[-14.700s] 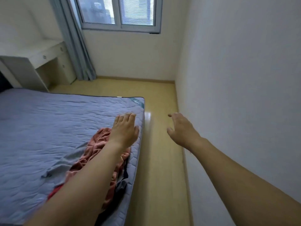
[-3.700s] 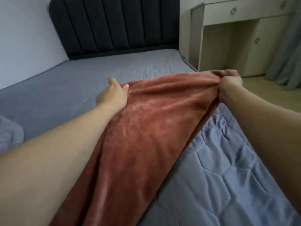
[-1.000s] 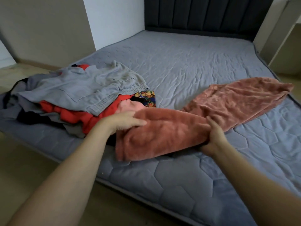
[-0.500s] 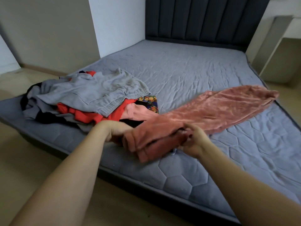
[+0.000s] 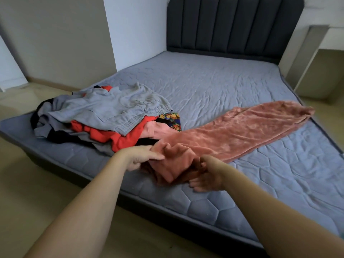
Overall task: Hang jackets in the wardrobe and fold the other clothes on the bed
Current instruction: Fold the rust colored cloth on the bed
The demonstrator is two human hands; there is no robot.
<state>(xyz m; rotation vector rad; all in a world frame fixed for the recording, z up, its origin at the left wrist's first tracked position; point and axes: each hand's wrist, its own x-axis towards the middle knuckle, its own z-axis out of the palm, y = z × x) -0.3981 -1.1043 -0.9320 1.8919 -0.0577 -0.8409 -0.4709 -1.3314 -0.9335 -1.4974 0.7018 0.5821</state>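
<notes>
no readable brand or writing from my feed; only a cartoon-print cloth (image 5: 172, 120) poking out of the clothes pile (image 5: 104, 118), print too small to make out. my left hand (image 5: 138, 157) pinches the near end of the rust fleece trousers (image 5: 232, 135), thumb on top. my right hand (image 5: 208, 175) is curled under the bunched fold, fingertips partly hidden by fabric, grip looks like holding but hard to confirm. trousers are plush, lying diagonally across the quilted grey mattress (image 5: 279, 183), far end near the right edge. pile holds a grey ribbed-hem sweatshirt (image 5: 115, 107) over a red garment (image 5: 115, 135). dark padded channelled headboard (image 5: 232, 25).
</notes>
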